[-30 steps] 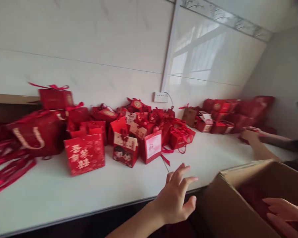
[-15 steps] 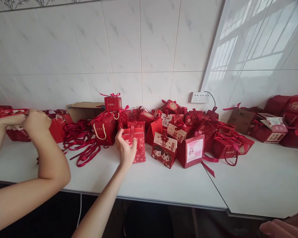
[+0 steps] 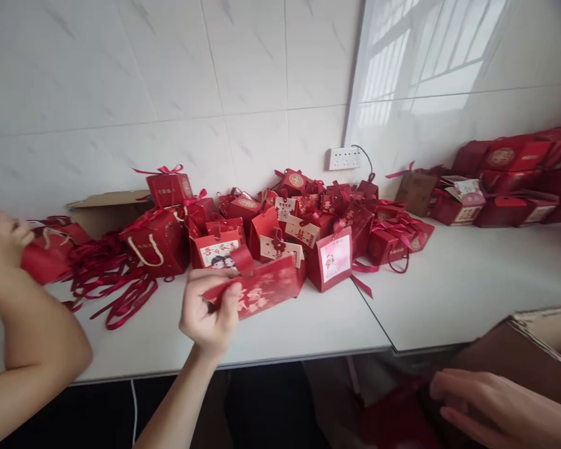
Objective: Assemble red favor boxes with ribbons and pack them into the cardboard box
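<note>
My left hand point(image 3: 210, 312) is closed on a red paper gift box point(image 3: 266, 287), held tilted just above the front of the white table point(image 3: 280, 337). Pale blossoms are printed on its side. At the lower right, my right hand point(image 3: 486, 399) has curled fingers over something dark, beside a cardboard box point(image 3: 495, 343). What it grips, if anything, is hidden. Dark red material point(image 3: 397, 415) lies below the table edge, left of that hand. Behind the held box stands a box with a cartoon couple point(image 3: 219, 252).
Red gift boxes point(image 3: 336, 255) crowd the table's middle; more are stacked at far right point(image 3: 514, 156). Loose red ribbons point(image 3: 121, 305) lie to the left. A co-worker's arms point(image 3: 37, 324) reach in there. A power strip point(image 3: 343, 159) is on the tiled wall.
My left hand has lifted the red gift box off the table and tipped it sideways. The view has swung right, bringing more of my right hand and the cardboard box into sight.
</note>
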Demonstrator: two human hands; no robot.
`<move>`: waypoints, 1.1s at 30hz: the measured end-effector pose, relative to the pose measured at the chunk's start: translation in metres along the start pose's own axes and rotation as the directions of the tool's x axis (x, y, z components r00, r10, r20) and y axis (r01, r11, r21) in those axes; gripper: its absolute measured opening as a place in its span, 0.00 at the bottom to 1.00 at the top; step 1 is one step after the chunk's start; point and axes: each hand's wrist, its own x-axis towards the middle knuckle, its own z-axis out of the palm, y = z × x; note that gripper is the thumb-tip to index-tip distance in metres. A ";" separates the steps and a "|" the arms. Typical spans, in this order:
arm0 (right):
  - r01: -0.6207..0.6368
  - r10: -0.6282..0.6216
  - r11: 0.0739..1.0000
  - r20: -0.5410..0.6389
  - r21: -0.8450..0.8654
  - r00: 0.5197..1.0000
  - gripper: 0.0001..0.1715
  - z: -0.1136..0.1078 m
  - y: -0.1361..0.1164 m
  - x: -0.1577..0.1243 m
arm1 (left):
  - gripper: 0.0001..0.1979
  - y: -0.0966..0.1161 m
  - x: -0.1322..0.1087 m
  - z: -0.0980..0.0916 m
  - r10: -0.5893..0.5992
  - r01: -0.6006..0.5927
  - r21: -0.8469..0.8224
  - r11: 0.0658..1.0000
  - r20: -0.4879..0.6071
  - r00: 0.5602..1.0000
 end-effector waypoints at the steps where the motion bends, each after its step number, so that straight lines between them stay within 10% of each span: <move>1: -0.004 0.005 1.000 0.130 -0.006 0.991 0.11 -0.010 -0.009 0.000 | 0.04 0.010 -0.005 0.011 0.031 -0.029 -0.053 0.998 0.037 0.999; 6: -0.017 0.025 0.999 0.218 -0.039 0.976 0.14 -0.038 -0.039 -0.002 | 0.02 0.026 -0.049 0.067 -0.161 0.230 -0.125 0.965 0.411 0.897; 14: 0.200 -0.209 0.974 -0.074 -0.111 0.975 0.10 -0.052 -0.056 0.011 | 0.05 0.038 -0.062 0.110 -0.306 0.432 -0.161 0.887 0.495 0.813; 24: 0.316 -0.473 0.879 -0.586 -0.356 0.657 0.04 -0.063 -0.061 0.074 | 0.07 0.065 -0.071 0.136 -0.318 0.590 -0.252 0.767 0.649 0.691; 33: 0.388 -0.423 0.902 -0.572 -0.190 0.703 0.07 -0.054 -0.050 0.075 | 0.14 0.065 -0.021 0.140 -0.205 0.705 -0.196 0.682 0.874 0.441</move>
